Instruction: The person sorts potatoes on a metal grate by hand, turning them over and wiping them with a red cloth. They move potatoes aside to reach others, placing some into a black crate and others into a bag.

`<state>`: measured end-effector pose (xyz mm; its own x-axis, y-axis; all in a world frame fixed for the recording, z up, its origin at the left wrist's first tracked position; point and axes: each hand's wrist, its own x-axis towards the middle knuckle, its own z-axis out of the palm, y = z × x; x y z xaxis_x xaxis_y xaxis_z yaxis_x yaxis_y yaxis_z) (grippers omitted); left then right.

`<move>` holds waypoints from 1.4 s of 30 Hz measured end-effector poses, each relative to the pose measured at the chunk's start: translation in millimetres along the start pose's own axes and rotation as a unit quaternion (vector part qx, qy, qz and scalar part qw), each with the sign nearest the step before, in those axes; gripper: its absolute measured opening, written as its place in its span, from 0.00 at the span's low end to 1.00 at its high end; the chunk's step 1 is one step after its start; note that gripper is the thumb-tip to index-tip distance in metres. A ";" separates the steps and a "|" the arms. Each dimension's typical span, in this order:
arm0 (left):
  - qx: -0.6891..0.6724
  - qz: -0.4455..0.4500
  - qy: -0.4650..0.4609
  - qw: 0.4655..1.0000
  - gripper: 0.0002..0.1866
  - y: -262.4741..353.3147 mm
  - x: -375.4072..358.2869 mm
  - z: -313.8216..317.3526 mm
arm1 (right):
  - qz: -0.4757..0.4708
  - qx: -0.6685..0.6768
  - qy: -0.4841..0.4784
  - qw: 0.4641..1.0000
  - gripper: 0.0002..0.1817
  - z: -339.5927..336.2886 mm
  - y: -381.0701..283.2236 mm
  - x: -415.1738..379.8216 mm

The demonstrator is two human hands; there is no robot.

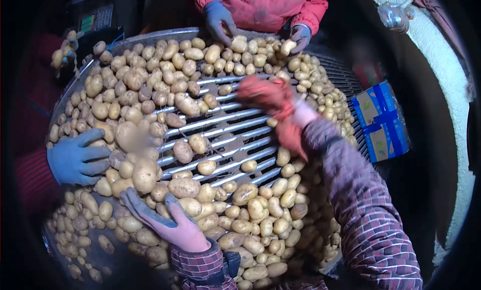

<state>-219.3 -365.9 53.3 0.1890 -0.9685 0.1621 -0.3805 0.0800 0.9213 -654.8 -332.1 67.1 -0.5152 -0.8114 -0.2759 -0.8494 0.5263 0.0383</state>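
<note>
Both gloved hands work the potatoes (pixel 150 84) on the round barred table (pixel 225 122): left hand (pixel 165 220) lies flat and spread on the near heap, right hand (pixel 268 97) blurs over bare bars, grip unclear. Most potatoes ring the cleared centre, seemingly unsorted.

1. A person's left hand (pixel 170 222), in a pink glove with grey fingers, lies flat and spread on a heap of potatoes (pixel 240 215) at the near edge of a round metal sorting tray (pixel 150 37).
2. The right hand (pixel 268 99), red-gloved and blurred, reaches over the tray's bare steel bars (pixel 220 122); its grip cannot be made out.
3. A co-worker's blue-gloved hand (pixel 75 157) presses in from the left.
4. Opposite, a person in a red jacket (pixel 265 7) has two grey-gloved hands (pixel 220 19) on the potatoes.
5. A blue carton (pixel 381 119) sits to the right, off the tray.
</note>
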 end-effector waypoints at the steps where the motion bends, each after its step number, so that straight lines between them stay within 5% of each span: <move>1: 0.066 0.039 -0.023 0.997 0.33 -2.4 -2.2 0.3 | -0.110 -0.039 0.105 0.988 0.32 20.3 -25.0 -22.4; 4: -0.246 0.008 -0.212 0.946 0.36 -1.4 -10.6 7.6 | -0.324 -0.063 0.062 0.942 0.40 -5.3 -144.9 -97.6; 6: -0.226 0.021 -0.306 0.925 0.32 1.6 -13.6 10.6 | -0.258 0.016 -0.059 0.964 0.34 -19.9 -159.1 -97.7; 8: -0.350 -0.020 -0.246 0.904 0.28 -1.2 -17.2 11.0 | -0.122 0.020 0.065 0.990 0.26 -32.2 -124.9 -64.9; 9: -0.313 -0.005 -0.208 0.927 0.27 -3.3 -16.6 7.5 | -0.103 0.024 0.160 0.981 0.21 -39.8 -98.8 -48.3; 10: -0.274 0.010 -0.169 0.947 0.25 -3.5 -15.9 2.1 | 0.019 0.046 0.170 0.984 0.23 -57.9 -90.6 -42.1; 11: -0.262 0.007 -0.121 0.957 0.23 4.2 -15.2 0.7 | 0.067 -0.152 0.206 0.964 0.25 -52.2 -64.1 -15.1; 12: -0.216 0.033 -0.104 0.970 0.22 6.6 -13.0 -2.5 | 0.094 -0.320 0.142 0.932 0.28 -53.7 -50.8 0.7; 13: -0.171 0.060 -0.087 0.980 0.22 7.8 -10.7 -4.1 | 0.122 -0.370 0.090 0.916 0.26 -46.1 -45.0 23.3; 14: -0.122 0.086 -0.069 0.986 0.21 7.3 -10.5 -4.9 | 0.079 -0.287 0.052 0.953 0.20 -32.8 -25.2 56.0; 18: -0.047 0.029 -0.029 0.998 0.21 10.3 -16.4 0.1 | 0.048 -0.123 0.200 0.971 0.14 -20.2 -79.8 106.4; 22: -0.054 -0.024 -0.046 0.997 0.23 2.3 -23.8 3.8 | -0.146 -0.115 0.247 0.951 0.12 -29.9 -162.5 107.1; 28: -0.094 0.017 -0.017 0.995 0.23 12.1 -10.6 1.8 | -0.343 -0.058 0.272 0.897 0.22 -3.3 -259.0 35.8; 30: -0.090 0.039 -0.004 0.995 0.23 7.8 -8.6 -0.9 | -0.396 -0.094 0.190 0.893 0.27 0.0 -247.1 0.1; 34: -0.130 0.013 0.014 0.991 0.23 4.3 -9.4 -2.8 | -0.473 0.046 -0.015 0.880 0.30 -47.8 -213.5 -48.3; 35: -0.117 0.014 0.012 0.993 0.23 5.6 -8.1 -4.2 | -0.305 0.171 -0.140 0.926 0.25 -84.3 -226.8 -61.8; 37: -0.118 0.005 0.018 0.993 0.23 2.9 -10.0 -3.3 | -0.434 0.144 0.136 0.879 0.22 -106.5 -236.3 -38.3; 39: -0.098 0.006 0.006 0.995 0.23 2.3 -8.9 -4.5 | -0.513 0.081 0.287 0.805 0.16 -122.1 -282.7 9.2; 41: -0.077 0.020 0.002 0.997 0.23 -0.5 -8.1 -4.1 | -0.500 0.076 0.342 0.792 0.18 -114.3 -340.5 70.8; 42: -0.067 0.028 0.001 0.997 0.22 -0.9 -6.8 -3.8 | -0.451 0.091 0.275 0.844 0.25 -102.2 -368.8 101.2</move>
<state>-216.7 -358.6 52.6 0.1732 -0.9610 0.2155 -0.2661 0.1650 0.9497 -405.4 -634.2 123.2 0.3130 -0.8720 0.3763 -0.9190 -0.3781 -0.1119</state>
